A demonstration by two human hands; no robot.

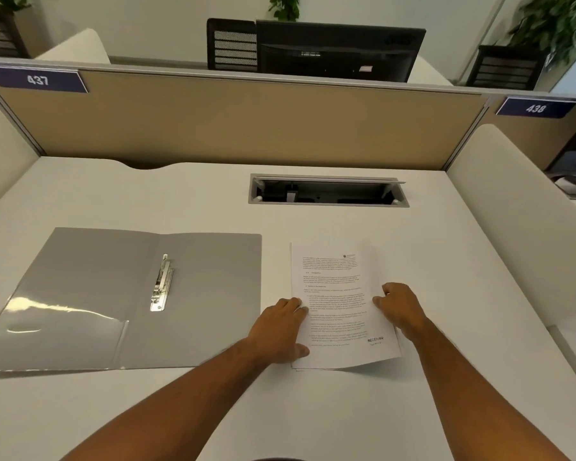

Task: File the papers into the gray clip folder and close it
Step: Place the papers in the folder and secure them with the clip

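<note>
The gray clip folder (90,294) lies open flat on the left of the white desk, with its metal clip (162,284) near the spine and a clear pocket on the left flap. A thin stack of printed papers (338,294) lies to its right. My left hand (280,331) grips the stack's left edge, fingers on top and thumb at the lower corner. Against the right edge of the stack, my right hand (401,309) holds on with curled fingers. The stack's near edge looks slightly lifted off the desk.
A recessed cable tray (326,191) with an open lid sits in the desk behind the papers. A tan partition (233,121) closes the back of the desk, and white side panels stand left and right. A monitor (340,49) stands beyond the partition.
</note>
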